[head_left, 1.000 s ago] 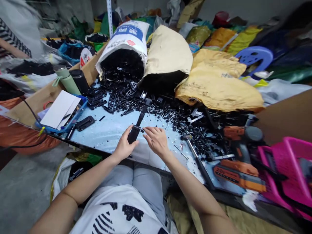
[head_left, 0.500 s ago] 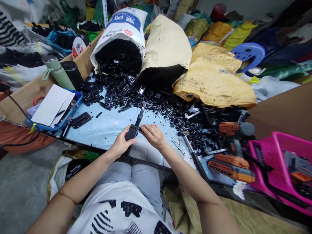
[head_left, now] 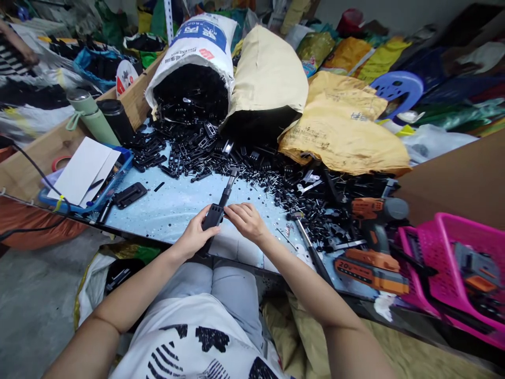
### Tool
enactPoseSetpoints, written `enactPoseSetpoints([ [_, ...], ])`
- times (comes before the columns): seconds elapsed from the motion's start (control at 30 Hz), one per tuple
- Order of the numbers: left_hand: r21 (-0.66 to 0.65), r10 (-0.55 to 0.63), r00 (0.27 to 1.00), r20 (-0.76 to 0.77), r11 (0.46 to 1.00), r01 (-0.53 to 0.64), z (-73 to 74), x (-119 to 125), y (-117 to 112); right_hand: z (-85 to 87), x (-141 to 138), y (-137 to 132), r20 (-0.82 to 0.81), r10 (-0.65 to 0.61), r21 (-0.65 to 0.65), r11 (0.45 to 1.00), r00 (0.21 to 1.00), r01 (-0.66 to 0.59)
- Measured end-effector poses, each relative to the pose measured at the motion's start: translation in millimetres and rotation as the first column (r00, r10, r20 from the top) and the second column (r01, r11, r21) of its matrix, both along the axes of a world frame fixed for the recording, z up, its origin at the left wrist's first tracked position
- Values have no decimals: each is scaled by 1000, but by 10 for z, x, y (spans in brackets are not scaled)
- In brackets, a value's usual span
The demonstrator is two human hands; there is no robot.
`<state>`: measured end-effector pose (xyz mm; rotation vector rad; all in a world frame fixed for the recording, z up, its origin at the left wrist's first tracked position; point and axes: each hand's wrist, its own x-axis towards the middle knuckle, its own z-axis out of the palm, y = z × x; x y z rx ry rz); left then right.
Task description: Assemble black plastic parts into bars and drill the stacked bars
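Note:
My left hand (head_left: 198, 229) is wrapped round a black plastic part (head_left: 213, 216), a blocky body with a narrower metal-tipped bar reaching away from me. My right hand (head_left: 248, 221) is at the right side of that part, fingertips pinched together against it. Whatever those fingertips may hold is too small or hidden to make out. Beyond the hands, loose screws and pins (head_left: 260, 179) lie scattered among small black pieces. A hammer (head_left: 310, 245) rests on the table to the right of my right hand.
An orange cordless drill (head_left: 373, 245) stands at the right beside a pink basket (head_left: 450, 263). Open sacks (head_left: 193, 52) spill black parts (head_left: 185, 147) along the back. At left are a blue tray (head_left: 128, 158) with papers, a green bottle (head_left: 94, 118) and a black cup (head_left: 118, 121).
Both hands stay nearly in place on the black part; my right fingers have shifted slightly against its side. The view has moved a little. At far left, another person's arm shows lower.

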<state>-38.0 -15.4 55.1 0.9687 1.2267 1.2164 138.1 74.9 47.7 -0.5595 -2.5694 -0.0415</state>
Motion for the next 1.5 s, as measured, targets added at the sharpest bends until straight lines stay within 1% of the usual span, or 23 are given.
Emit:
enactPoseSetpoints([
  [0.1,17,-36,999,8,999,36,50,24,-23,-11,38,80,30,-8,112,994,1000,4],
  [0.17,33,-35,999,-2,999,35,35,52,-33,-23,2,96,43,-49,91,995,998,45],
  [0.27,66,14,997,-82,998,-8,-41,85,-35,-33,-115,45,14,-174,-107,979,985,174],
  [0.33,100,66,986,-150,994,-52,-86,83,-30,-27,-184,-14,-24,-281,-324,910,959,258],
  [0.4,107,95,982,-162,991,-79,-97,63,-24,-3,-206,-54,-60,-320,-439,859,945,263],
  [0.43,98,95,985,-146,992,-81,-89,50,-21,14,-197,-58,-73,-290,-422,876,954,234],
  [0.53,67,68,993,-94,996,-62,-49,21,-18,65,-142,-21,-58,-145,-198,971,988,131],
  [0.6,74,64,992,-110,996,-56,-40,18,-20,81,-132,2,-35,-117,-154,982,993,110],
  [0.67,98,82,984,-158,993,-67,-46,20,-22,80,-159,-6,-51,-151,-291,948,987,130],
  [0.77,107,99,980,-170,991,-82,-35,10,-25,79,-194,-43,-78,-192,-520,845,978,124],
  [0.8,91,88,986,-141,993,-75,-19,3,-26,86,-187,-44,-81,-182,-513,851,980,116],
  [0.83,65,69,992,-103,996,-62,2,-5,-28,97,-168,-34,-75,-152,-457,884,985,102],
  [0.93,3,-7,1000,-9,1000,7,66,-15,-39,132,-88,43,7,12,-185,983,1000,-10],
  [0.97,2,-24,1000,-1,1000,24,77,-10,-43,136,-73,69,40,51,-136,990,998,-45],
  [1.03,29,-27,999,-31,999,28,75,11,-50,122,-83,90,36,30,-124,992,999,-25],
  [1.1,82,26,991,-132,997,-15,50,35,-55,90,-138,58,-39,-93,-247,966,995,81],
  [1.2,150,117,951,-287,986,-76,8,48,-57,68,-212,-35,-106,-254,-565,811,961,152],
  [1.23,150,115,950,-290,986,-74,0,45,-57,75,-217,-60,-115,-267,-615,775,957,142],
  [1.27,134,94,960,-264,989,-60,-4,40,-57,89,-210,-76,-127,-251,-617,777,960,121],
  [1.37,90,18,987,-162,996,-3,-4,31,-57,129,-172,-77,-155,-154,-472,879,976,63],
  [1.4,100,23,984,-177,995,-5,-4,33,-58,132,-167,-71,-159,-143,-463,885,977,54],
  [1.43,124,45,975,-218,992,-18,-4,36,-59,129,-169,-66,-165,-157,-506,861,974,53],
  [1.5,180,104,944,-312,983,-49,-10,41,-60,115,-186,-67,-166,-221,-680,731,961,51],
])
